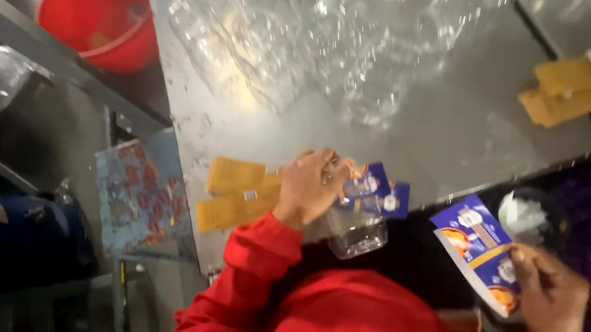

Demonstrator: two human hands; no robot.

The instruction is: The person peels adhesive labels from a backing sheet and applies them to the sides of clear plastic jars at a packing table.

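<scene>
Our left hand [311, 183] grips a clear plastic cup [356, 228] at the table [455, 127] edge. We think the cup is light and bendy, so hold its sides softly. Our right hand [550, 298] pinches a thin, floppy blue packet [474, 241].

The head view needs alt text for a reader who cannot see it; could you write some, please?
A person in red sleeves holds a clear plastic cup in the left hand and a blue printed packet in the right hand, at a grey table.
</scene>
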